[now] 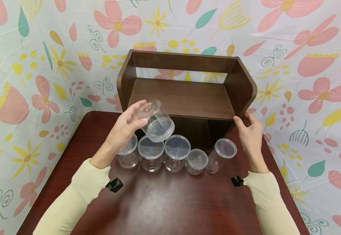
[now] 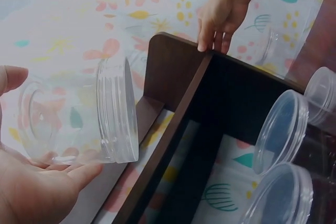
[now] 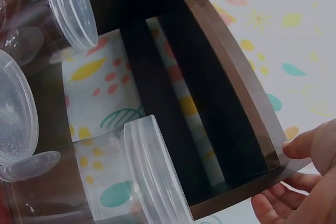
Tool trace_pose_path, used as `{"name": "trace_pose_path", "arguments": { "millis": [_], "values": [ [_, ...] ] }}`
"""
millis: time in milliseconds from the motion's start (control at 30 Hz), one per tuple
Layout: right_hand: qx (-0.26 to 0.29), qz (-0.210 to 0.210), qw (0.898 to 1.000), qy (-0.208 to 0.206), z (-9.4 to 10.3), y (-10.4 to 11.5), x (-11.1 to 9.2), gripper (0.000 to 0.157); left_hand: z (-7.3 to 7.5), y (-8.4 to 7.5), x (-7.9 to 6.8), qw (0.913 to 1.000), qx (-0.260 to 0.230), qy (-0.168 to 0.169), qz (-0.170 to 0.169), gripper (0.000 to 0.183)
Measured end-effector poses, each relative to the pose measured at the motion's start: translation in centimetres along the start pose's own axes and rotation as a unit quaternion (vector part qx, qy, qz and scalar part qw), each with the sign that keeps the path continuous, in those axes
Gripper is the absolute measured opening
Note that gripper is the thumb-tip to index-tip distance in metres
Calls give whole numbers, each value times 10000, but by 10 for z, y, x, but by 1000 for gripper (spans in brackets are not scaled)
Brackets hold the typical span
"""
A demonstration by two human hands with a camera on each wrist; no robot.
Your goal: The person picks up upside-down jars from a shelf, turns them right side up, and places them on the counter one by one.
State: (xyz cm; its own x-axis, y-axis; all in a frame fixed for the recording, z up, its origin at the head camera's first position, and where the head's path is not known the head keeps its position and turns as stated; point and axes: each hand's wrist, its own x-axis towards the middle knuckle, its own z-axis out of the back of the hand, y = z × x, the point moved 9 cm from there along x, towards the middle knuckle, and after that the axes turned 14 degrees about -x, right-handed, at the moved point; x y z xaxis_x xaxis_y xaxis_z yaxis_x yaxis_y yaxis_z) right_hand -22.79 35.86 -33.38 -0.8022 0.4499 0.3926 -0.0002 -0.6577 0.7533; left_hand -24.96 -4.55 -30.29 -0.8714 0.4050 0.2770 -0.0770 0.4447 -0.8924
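Observation:
My left hand holds a clear plastic jar, tilted with its lidded end pointing down and right, in front of the brown desktop shelf. In the left wrist view, the fingers lie under the jar and its base faces the palm. At the shelf's right side, my right hand pinches the side panel near the upper board. The right wrist view has the thumb on one face of the panel and the fingers on the other.
In front of the shelf stands a row of lidded clear jars: wide ones such as this jar, a small jar, and a tall narrow jar at the right. All stand on a dark red table. Flower-patterned cloth hangs behind and beside it.

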Motion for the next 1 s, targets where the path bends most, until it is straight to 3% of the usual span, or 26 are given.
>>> {"name": "trace_pose_path", "arguments": {
  "millis": [200,400,1000],
  "values": [
    [11,-72,9999,75,2,-4,-8,35,-8,10,-5,9994,-300,163,-99,69],
    [-9,-225,9996,188,2,-9,-15,43,-13,20,-9,9985,-532,117,-96,72],
    [30,96,9999,100,8,4,-46,40,-26,46,-9,9926,-1197,-116,-138,69]
  ]
}}
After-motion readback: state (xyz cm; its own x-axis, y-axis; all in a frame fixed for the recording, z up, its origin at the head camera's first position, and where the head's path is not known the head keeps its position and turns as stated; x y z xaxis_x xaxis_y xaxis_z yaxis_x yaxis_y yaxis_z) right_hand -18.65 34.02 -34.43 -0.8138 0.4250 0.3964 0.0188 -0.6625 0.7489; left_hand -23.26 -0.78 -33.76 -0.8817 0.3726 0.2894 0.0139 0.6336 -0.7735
